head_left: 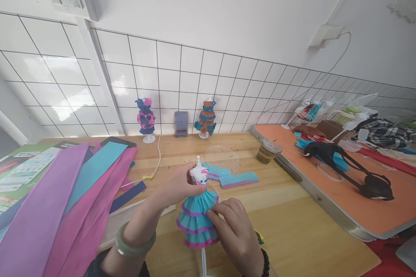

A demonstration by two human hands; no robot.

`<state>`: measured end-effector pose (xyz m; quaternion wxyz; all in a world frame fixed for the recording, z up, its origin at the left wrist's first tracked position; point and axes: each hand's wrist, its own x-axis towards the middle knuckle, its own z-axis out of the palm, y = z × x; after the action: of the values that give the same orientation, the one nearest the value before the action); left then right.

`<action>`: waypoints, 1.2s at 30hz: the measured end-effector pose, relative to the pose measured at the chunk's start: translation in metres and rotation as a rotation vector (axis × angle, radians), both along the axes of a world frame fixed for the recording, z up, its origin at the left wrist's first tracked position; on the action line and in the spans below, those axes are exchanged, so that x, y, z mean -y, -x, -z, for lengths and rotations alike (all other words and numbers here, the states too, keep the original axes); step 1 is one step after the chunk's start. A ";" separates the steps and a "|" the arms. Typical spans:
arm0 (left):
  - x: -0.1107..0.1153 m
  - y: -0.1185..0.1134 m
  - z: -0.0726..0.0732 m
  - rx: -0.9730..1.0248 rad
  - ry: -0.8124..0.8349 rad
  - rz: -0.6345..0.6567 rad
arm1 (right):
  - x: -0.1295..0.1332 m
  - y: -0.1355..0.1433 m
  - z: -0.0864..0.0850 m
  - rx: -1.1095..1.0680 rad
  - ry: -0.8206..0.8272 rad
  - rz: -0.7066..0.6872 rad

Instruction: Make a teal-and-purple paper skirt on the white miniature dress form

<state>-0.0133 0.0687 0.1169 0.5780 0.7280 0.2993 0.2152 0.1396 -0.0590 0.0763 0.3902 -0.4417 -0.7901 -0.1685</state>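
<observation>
A small white dress form (199,174) on a stand is in front of me, wearing a tiered turquoise skirt (196,220) edged in purple. My left hand (182,184) is wrapped round the form's upper body, thumb across the waist. At the skirt's right side, the thumb and forefinger of my right hand (235,229) pinch the ruffle edge. Just behind the form lie strips of turquoise and purple crepe paper (239,179). A clear round ring or lid (224,159) rests beside them. Part of a yellow-green handle (260,237) shows behind my right hand.
Purple, turquoise and pink paper sheets (69,181) cover the left side. Two dressed mini forms (146,117) and a dark phone-like slab (181,124) stand along the tiled wall. A lidded cup (269,151) stands near an orange-topped table (351,186) holding a black strapped item (351,169).
</observation>
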 end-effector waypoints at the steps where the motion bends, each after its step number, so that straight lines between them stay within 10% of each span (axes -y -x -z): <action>1: 0.000 0.000 0.000 -0.008 -0.008 -0.006 | 0.000 0.000 0.000 0.011 0.001 0.005; 36: -0.001 -0.001 0.004 -0.020 0.004 0.061 | 0.001 0.002 0.000 0.056 -0.031 0.021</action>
<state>-0.0124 0.0699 0.1126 0.5826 0.7380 0.2832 0.1894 0.1375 -0.0597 0.0763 0.3727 -0.4389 -0.7935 -0.1971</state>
